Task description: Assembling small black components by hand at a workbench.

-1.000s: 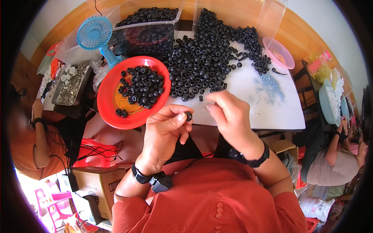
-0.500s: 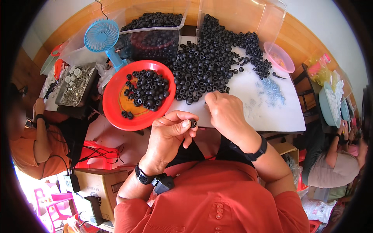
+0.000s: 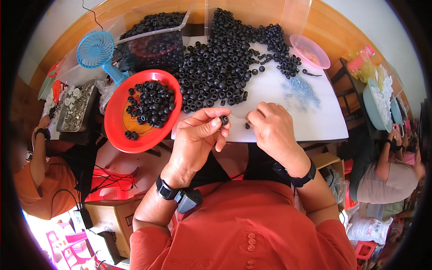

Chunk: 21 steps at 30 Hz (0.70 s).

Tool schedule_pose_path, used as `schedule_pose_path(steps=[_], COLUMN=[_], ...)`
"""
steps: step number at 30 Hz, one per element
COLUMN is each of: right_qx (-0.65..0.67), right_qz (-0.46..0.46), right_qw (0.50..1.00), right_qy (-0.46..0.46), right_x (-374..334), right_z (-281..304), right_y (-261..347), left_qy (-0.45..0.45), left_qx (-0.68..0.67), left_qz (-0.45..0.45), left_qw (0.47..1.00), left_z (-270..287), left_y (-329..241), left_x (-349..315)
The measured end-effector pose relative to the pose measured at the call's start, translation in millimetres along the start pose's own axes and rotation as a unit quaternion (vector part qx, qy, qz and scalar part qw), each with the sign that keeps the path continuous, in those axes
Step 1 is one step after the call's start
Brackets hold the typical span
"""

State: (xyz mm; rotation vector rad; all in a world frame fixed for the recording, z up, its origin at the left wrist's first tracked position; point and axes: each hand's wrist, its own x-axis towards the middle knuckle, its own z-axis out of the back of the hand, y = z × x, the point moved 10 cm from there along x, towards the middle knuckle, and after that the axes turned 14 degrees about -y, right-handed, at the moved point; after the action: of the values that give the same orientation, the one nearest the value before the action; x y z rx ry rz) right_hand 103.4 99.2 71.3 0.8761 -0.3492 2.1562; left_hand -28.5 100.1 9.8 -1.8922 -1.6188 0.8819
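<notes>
My left hand [image 3: 193, 139] pinches a round black bead-like part [image 3: 223, 120] with a hole in it between thumb and fingers, just over the table's front edge. To its right, my right hand [image 3: 274, 130] is closed with its fingertips together. A small black piece [image 3: 247, 126] shows at those fingertips, too small to name. Beyond both hands lies a large pile of similar black parts [image 3: 211, 67] on the white tabletop [image 3: 270, 117]. On the left a red plate [image 3: 112, 119] holds many more of them.
Behind the plate stand a blue fan [image 3: 95, 48] and a clear bin [image 3: 155, 47] of black parts. Tiny clear bits [image 3: 303, 92] and a pink bowl [image 3: 310, 60] lie at the right. Other people sit on both sides, beside a metal tray [image 3: 78, 105] and a teal basin [image 3: 380, 110].
My right hand has drawn back from the pile's edge, with the small black piece at its fingertips. My left hand keeps its hold on the bead-like part. The whole view has shifted.
</notes>
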Motion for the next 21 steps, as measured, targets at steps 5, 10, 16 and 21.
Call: schedule_pose_path(steps=[5,10,16,21], right_qx=[0.018,0.025,-0.011,0.001], right_qz=[0.045,0.049,0.047,0.053], right_qw=[0.998,0.998,0.998,0.998], right_qy=[-0.027,-0.018,-0.031,-0.019], right_x=[-10.2,-10.6,-8.4,-9.3], right_z=[4.9,1.8,3.1,2.1], right_y=[6.6,7.9,13.1,12.1], left_qy=[-0.008,-0.001,0.026,0.009], left_qx=[0.004,0.010,0.005,-0.029], left_qz=[-0.013,-0.004,-0.024,-0.004], left_qw=[1.000,1.000,0.999,1.000], left_z=[2.1,-1.7,-17.7,-5.9], left_y=[3.5,3.7,4.5,10.5], left_x=[0.7,2.1,5.8,13.4])
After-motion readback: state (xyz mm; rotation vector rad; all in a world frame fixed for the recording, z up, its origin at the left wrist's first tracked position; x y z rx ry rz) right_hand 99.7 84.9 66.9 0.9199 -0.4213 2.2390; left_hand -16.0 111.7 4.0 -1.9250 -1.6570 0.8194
